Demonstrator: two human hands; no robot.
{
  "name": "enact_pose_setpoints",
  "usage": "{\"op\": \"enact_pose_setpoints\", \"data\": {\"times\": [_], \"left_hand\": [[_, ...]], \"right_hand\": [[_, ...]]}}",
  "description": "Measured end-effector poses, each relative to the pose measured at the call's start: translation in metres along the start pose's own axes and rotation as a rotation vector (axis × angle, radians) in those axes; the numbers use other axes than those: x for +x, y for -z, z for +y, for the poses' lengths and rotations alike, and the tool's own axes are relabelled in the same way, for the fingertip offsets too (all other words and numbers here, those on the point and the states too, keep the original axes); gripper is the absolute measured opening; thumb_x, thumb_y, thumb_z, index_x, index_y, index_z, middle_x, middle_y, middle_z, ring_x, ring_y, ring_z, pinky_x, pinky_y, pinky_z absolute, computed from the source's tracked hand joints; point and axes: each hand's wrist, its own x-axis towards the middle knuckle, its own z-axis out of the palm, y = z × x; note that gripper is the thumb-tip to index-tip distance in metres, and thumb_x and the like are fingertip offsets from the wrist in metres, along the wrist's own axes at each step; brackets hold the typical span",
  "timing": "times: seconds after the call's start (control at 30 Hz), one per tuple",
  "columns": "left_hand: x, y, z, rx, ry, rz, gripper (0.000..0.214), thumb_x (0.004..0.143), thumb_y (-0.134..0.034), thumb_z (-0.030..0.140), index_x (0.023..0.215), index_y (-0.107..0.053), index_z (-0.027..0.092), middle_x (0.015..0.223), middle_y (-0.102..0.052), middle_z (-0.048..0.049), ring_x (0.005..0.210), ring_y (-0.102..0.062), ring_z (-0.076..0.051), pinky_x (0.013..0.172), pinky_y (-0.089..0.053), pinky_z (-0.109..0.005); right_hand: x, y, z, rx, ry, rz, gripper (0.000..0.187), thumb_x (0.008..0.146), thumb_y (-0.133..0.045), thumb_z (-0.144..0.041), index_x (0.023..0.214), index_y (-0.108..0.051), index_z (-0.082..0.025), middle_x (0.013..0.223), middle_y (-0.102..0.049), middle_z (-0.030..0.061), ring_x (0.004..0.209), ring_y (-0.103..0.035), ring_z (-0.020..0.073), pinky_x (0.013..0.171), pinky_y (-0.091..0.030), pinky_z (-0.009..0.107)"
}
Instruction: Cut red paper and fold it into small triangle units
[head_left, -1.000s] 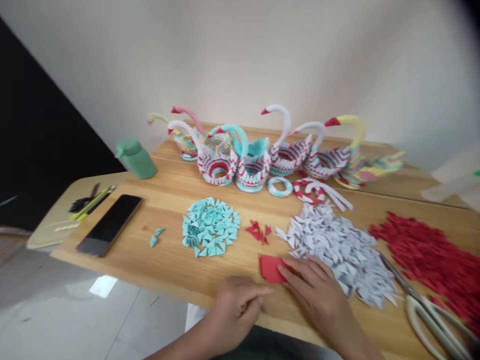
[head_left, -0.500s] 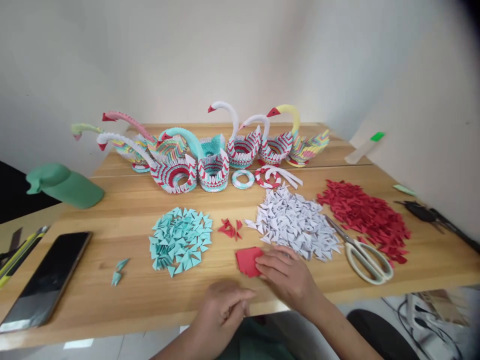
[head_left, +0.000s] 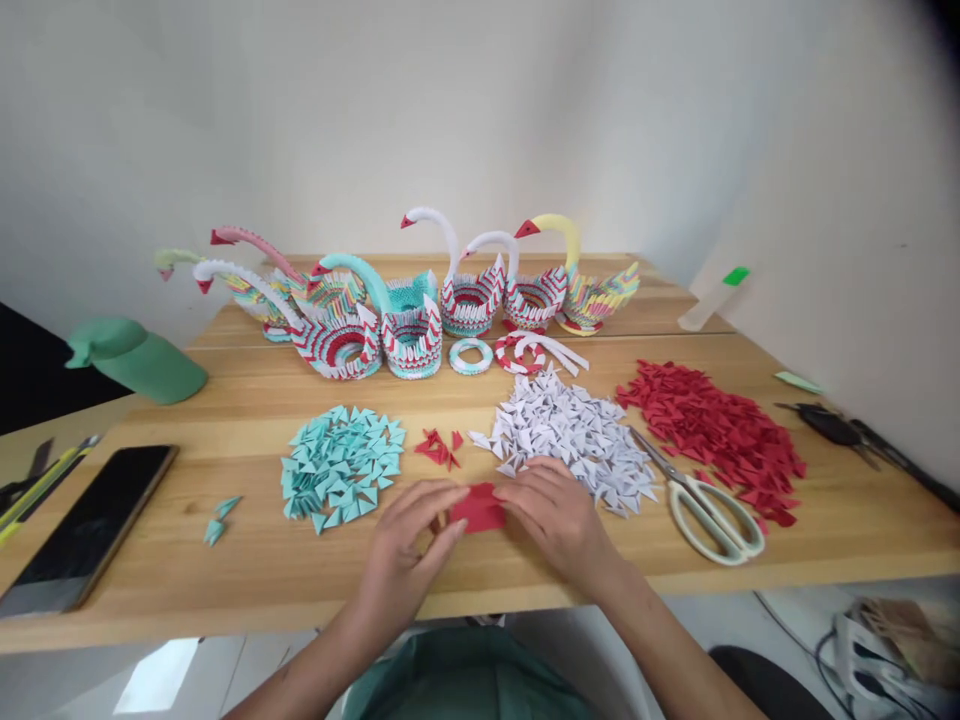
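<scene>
Paper [head_left: 478, 510] lies flat on surface [head_left: 225, 585]; left fingers [head_left: 441, 502] and right fingers [head_left: 526, 482], loosely extended, press its opposite edges.

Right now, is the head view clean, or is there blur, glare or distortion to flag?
Head view: the centre is sharp, with the left hand, right hand and red paper crisp under soft, even light; head view edges bow from the wide lens, and the top right corner darkens; head view lower right, the cables smear; a bright patch glares on the floor.
</scene>
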Motion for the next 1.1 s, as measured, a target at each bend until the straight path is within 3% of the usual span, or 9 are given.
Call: {"op": "enact_pose_setpoints", "data": {"times": [0.07,0.17,0.37,0.5,0.6,0.7,0.77,0.87,1.1], "left_hand": [[0.013,-0.004,0.008,0.044,-0.039,-0.015,0.028,0.079,-0.064,0.024,0.107,-0.066,0.021,0.101,-0.068,-0.0083,0.085,-0.062,-0.019,0.081,-0.046,-0.030],[0.026,-0.013,0.018,0.032,-0.027,-0.044,0.012,0.080,-0.063,0.027,0.086,-0.071,0.020,0.074,-0.069,-0.0033,0.066,-0.059,-0.015,0.065,-0.045,-0.024],[0.035,-0.026,0.017,-0.352,0.351,0.104,0.023,0.079,-0.059,0.032,0.064,-0.060,0.015,0.051,-0.054,0.0019,0.047,-0.045,-0.009,0.047,-0.033,-0.019],[0.036,-0.030,0.012,-0.541,0.494,0.137,0.028,0.075,-0.062,0.040,0.063,-0.057,0.015,0.049,-0.053,0.0030,0.044,-0.042,-0.008,0.045,-0.033,-0.018],[0.031,-0.032,0.013,-0.577,0.498,0.106,0.030,0.075,-0.063,0.041,0.063,-0.058,0.014,0.049,-0.052,0.0030,0.044,-0.040,-0.007,0.045,-0.032,-0.018],[0.025,-0.031,0.014,-0.583,0.433,0.019,0.032,0.079,-0.058,0.043,0.069,-0.063,0.013,0.056,-0.058,-0.0004,0.051,-0.047,-0.010,0.050,-0.036,-0.019],[0.022,-0.029,0.014,-0.610,0.360,-0.049,0.032,0.074,-0.065,0.042,0.090,-0.067,0.014,0.070,-0.065,-0.0030,0.061,-0.054,-0.013,0.056,-0.041,-0.021],[0.019,-0.027,0.015,-0.596,0.324,-0.096,0.058,0.062,-0.077,0.034,0.115,-0.059,0.017,0.085,-0.069,-0.0046,0.069,-0.058,-0.016,0.060,-0.044,-0.022],[0.017,-0.034,0.018,-0.482,0.307,0.014,0.016,0.076,-0.063,0.028,0.083,-0.069,0.015,0.075,-0.071,-0.0057,0.068,-0.063,-0.016,0.062,-0.048,-0.023]], "right_hand": [[0.004,0.005,0.002,0.025,-0.004,0.022,0.011,0.089,-0.053,-0.014,0.096,-0.061,-0.019,0.075,-0.069,0.0038,0.071,-0.062,0.0166,0.082,-0.046,0.038],[0.006,0.014,0.003,0.084,-0.038,0.059,0.013,0.088,-0.057,-0.022,0.101,-0.059,-0.021,0.084,-0.071,0.0045,0.079,-0.064,0.0192,0.083,-0.047,0.038],[-0.001,0.030,0.008,0.201,-0.336,0.174,0.018,0.092,-0.047,-0.019,0.105,-0.058,-0.024,0.088,-0.070,0.0025,0.085,-0.066,0.0178,0.078,-0.051,0.031],[0.002,0.026,0.008,0.277,-0.187,0.101,0.020,0.088,-0.054,-0.018,0.104,-0.063,-0.025,0.098,-0.069,0.0048,0.093,-0.063,0.0196,0.081,-0.049,0.033],[0.005,0.019,0.004,0.357,-0.165,0.156,0.009,0.084,-0.060,-0.020,0.089,-0.066,-0.024,0.084,-0.068,0.0040,0.082,-0.064,0.0192,0.073,-0.050,0.032],[0.005,0.016,0.002,0.449,-0.302,0.225,0.008,0.084,-0.059,-0.019,0.081,-0.065,-0.023,0.079,-0.067,0.0028,0.075,-0.063,0.0177,0.068,-0.049,0.029],[0.004,0.016,0.001,0.503,-0.382,0.221,0.008,0.084,-0.059,-0.019,0.081,-0.065,-0.022,0.079,-0.066,0.0024,0.074,-0.063,0.0171,0.067,-0.049,0.028],[0.002,0.017,-0.003,0.539,-0.404,0.180,0.007,0.083,-0.060,-0.020,0.079,-0.065,-0.022,0.077,-0.066,0.0022,0.074,-0.063,0.0172,0.068,-0.048,0.028],[-0.004,0.012,-0.009,0.522,-0.523,0.178,0.009,0.081,-0.062,-0.023,0.089,-0.065,-0.022,0.079,-0.067,0.0016,0.073,-0.062,0.0160,0.067,-0.048,0.025]]}}
